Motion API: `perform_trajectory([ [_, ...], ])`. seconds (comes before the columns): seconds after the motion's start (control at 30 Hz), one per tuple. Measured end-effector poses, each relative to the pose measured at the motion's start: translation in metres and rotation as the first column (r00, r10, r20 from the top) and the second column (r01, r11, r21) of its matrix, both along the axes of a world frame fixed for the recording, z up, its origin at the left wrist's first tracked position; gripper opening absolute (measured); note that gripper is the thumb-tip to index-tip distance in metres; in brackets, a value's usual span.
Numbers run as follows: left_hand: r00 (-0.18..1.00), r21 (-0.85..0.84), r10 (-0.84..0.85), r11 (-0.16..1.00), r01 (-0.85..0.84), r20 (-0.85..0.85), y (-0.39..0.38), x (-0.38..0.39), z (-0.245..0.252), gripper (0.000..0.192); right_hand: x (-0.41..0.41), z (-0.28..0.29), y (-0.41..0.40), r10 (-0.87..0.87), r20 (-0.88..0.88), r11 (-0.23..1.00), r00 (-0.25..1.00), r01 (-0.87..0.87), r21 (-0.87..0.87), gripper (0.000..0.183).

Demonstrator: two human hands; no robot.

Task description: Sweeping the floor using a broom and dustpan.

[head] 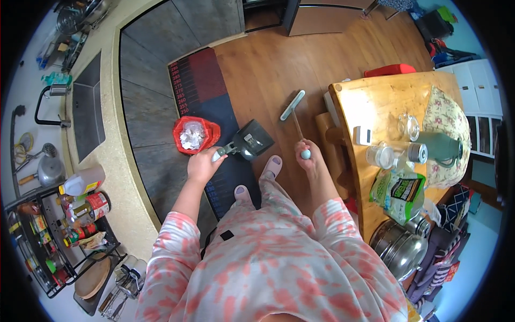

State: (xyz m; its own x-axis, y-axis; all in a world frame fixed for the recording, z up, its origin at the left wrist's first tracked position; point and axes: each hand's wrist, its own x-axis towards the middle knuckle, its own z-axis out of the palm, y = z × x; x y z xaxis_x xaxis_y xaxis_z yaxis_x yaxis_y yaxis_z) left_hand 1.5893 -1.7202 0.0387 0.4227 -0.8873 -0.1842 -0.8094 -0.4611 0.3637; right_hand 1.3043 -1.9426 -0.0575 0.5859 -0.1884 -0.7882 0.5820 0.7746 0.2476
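My left hand (203,166) is closed around the handle of a dark dustpan (251,140), which is held out over the blue part of the floor mat. In my right hand (309,155) is the pale-tipped stick of a broom (297,122). Its narrow light-coloured head (292,105) is farther out, over the wooden floor; whether it touches the boards I cannot tell. Just beyond my left hand stands a bin with a red plastic bag (209,133), holding crumpled white waste (192,135). The dustpan is beside this bin, apart from it.
On the left runs a kitchen counter (126,177) with a sink (88,108) and a bottle rack. To the right is a wooden table (354,104) bearing jars, a green jug (440,149) and a steel pot (398,245). A wooden stool (332,133) is by the table's edge.
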Motion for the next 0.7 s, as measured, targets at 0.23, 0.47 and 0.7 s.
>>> perform_trajectory([
  [0.23, 0.976, -0.096, 0.199, 0.977, -0.190, 0.091, -0.014, 0.008, 0.014, 0.038, -0.037, 0.046, -0.048, 0.151, 0.202, 0.989, 0.968, -0.149, -0.023, 0.018],
  [0.47, 0.887, -0.189, 0.445, 0.888, -0.420, 0.120, -0.029, 0.025, 0.048, 0.035, -0.034, -0.024, -0.073, 0.446, -0.890, 0.053, 0.095, -0.995, -0.079, 0.049],
  [0.7, 0.779, -0.311, 0.624, 0.752, -0.581, 0.053, -0.061, 0.060, 0.069, 0.032, 0.020, -0.018, -0.071, 0.402, -0.908, -0.019, 0.115, -0.991, -0.134, 0.037],
])
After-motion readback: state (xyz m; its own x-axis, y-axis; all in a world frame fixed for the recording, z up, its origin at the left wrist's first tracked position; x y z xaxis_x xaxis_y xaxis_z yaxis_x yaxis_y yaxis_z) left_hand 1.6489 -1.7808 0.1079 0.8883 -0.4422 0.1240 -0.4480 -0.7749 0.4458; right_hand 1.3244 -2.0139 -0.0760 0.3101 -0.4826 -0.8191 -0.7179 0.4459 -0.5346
